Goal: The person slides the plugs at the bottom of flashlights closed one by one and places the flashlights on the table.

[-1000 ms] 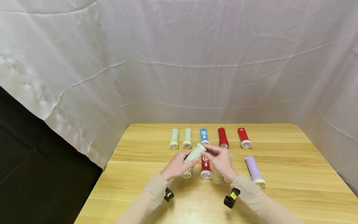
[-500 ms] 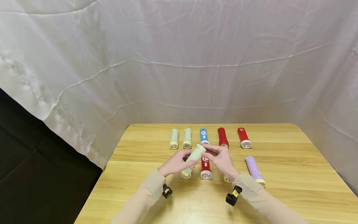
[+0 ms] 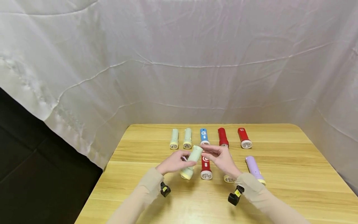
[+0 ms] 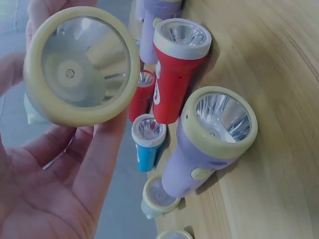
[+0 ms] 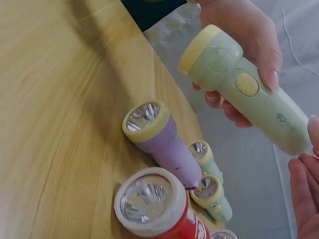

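My left hand (image 3: 175, 161) holds a pale green flashlight (image 3: 194, 157) with a cream rim above the table, its tail tilted up to the right. In the right wrist view, the left thumb lies along the flashlight body (image 5: 264, 109) beside the cream switch. The left wrist view looks into its lens (image 4: 75, 74). My right hand (image 3: 221, 158) is at the tail end, fingers extended and thumb apart; contact is too fine to tell. A purple flashlight (image 4: 199, 149) lies beneath the left hand. A red flashlight (image 3: 206, 169) with a white rim lies between the hands.
Along the back of the wooden table (image 3: 279, 161) lie two green flashlights (image 3: 187, 138), a blue flashlight (image 3: 204, 135) and two red flashlights (image 3: 244, 137). A purple flashlight (image 3: 254, 168) lies at the right. Another flashlight (image 3: 229, 179) is partly covered by my right hand. Pale cloth (image 3: 195, 87) hangs behind.
The green flashlight has turned more upright and shifted slightly left in my left hand. My right fingers, earlier round its tail, now stand looser at its end.
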`<state>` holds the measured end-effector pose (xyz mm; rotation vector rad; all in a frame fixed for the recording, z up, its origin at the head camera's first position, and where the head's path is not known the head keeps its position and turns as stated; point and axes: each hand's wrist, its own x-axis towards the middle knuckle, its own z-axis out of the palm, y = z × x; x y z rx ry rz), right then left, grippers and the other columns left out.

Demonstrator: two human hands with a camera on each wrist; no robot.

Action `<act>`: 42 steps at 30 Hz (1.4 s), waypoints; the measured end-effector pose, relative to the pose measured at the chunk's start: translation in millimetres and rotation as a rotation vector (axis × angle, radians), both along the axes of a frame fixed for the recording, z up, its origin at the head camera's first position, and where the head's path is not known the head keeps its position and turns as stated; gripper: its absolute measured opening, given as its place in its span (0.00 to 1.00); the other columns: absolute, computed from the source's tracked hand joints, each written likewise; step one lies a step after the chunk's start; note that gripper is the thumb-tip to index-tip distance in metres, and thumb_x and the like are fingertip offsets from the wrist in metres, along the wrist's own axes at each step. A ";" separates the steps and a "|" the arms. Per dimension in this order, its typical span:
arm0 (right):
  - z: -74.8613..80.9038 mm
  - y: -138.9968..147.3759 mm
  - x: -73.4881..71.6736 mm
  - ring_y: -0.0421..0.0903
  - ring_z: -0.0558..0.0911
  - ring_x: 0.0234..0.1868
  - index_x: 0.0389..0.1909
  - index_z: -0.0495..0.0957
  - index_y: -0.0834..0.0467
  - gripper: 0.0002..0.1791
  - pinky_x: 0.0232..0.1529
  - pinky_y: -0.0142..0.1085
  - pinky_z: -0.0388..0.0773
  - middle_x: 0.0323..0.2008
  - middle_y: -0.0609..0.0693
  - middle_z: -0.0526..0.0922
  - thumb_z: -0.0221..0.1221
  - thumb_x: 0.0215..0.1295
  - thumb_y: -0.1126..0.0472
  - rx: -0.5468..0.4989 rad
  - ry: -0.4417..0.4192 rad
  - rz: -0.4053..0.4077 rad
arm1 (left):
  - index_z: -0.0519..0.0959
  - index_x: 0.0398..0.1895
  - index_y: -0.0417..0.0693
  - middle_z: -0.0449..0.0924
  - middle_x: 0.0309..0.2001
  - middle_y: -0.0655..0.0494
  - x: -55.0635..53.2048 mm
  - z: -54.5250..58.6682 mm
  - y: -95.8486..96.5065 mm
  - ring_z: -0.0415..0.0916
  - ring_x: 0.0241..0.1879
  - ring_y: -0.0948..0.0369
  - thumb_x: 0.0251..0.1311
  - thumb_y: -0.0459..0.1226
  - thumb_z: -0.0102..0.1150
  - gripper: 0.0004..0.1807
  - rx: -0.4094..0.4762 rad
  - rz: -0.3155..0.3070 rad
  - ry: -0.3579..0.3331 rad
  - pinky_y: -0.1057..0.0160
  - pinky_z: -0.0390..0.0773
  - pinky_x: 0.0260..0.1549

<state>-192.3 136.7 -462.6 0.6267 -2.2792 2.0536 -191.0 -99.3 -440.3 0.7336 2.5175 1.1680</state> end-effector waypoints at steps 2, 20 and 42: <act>-1.1 2.7 -0.8 0.34 0.87 0.48 0.56 0.80 0.71 0.21 0.49 0.24 0.83 0.56 0.70 0.81 0.67 0.62 0.69 -0.004 0.014 -0.003 | 0.83 0.49 0.43 0.85 0.42 0.49 -0.5 -0.2 -3.5 0.81 0.37 0.61 0.65 0.48 0.62 0.20 0.020 0.049 -0.037 0.66 0.83 0.38; -7.0 61.4 0.5 0.26 0.84 0.48 0.58 0.79 0.69 0.21 0.50 0.20 0.81 0.55 0.66 0.84 0.66 0.65 0.66 0.133 -0.012 -0.161 | 0.81 0.47 0.31 0.84 0.36 0.49 -11.1 -16.5 -54.3 0.78 0.32 0.62 0.65 0.46 0.63 0.23 0.192 0.424 -0.309 0.60 0.86 0.40; -14.8 84.8 4.6 0.24 0.82 0.47 0.52 0.82 0.68 0.16 0.50 0.18 0.79 0.52 0.67 0.85 0.65 0.66 0.65 0.204 0.002 -0.197 | 0.80 0.48 0.33 0.85 0.39 0.46 -19.3 -44.7 -61.1 0.83 0.36 0.57 0.61 0.43 0.68 0.21 -0.009 0.491 -0.379 0.60 0.87 0.40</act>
